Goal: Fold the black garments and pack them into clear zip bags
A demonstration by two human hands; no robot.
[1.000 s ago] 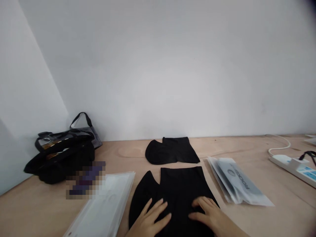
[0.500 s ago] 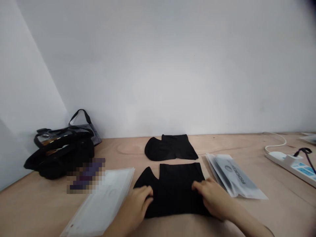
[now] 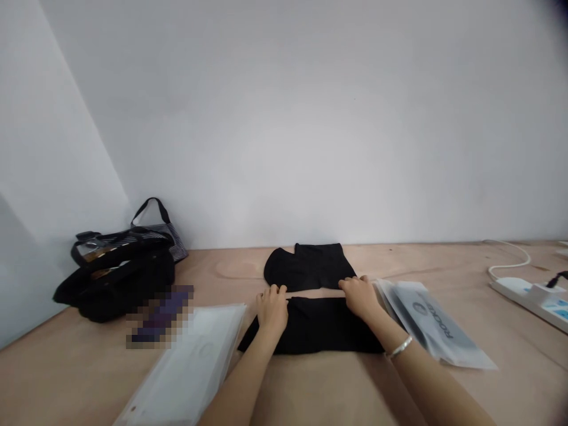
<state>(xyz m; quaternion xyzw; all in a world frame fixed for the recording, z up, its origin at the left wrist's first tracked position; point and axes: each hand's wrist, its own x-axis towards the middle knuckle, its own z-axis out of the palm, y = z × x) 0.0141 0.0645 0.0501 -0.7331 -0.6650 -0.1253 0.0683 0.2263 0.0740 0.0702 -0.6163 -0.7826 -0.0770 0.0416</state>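
Note:
A piece of black cloth (image 3: 328, 331) lies flat on the table in front of me, looking like a soft fabric head or neck covering. My left hand (image 3: 272, 307) is at its far left corner with the fingers curled down on the fabric. At the far right corner, my right hand (image 3: 358, 294) has its fingers bent over the edge; the fingertips are partly hidden. Just beyond lies a second black cloth (image 3: 310, 266), spread flat, with a rounded flap on its left. My right fingers are close to its near right corner.
A frosted plastic bag (image 3: 195, 355) lies to the left, beside a blurred-out purple item (image 3: 164, 313). Another printed bag (image 3: 435, 322) is on the right. A black tote (image 3: 119, 284) stands far left. A white power strip (image 3: 532, 296) with a cable sits far right.
Both hands have moved away from me to the far edge of the near cloth. Its near edge now lies farther off, and the cloth looks shorter from front to back.

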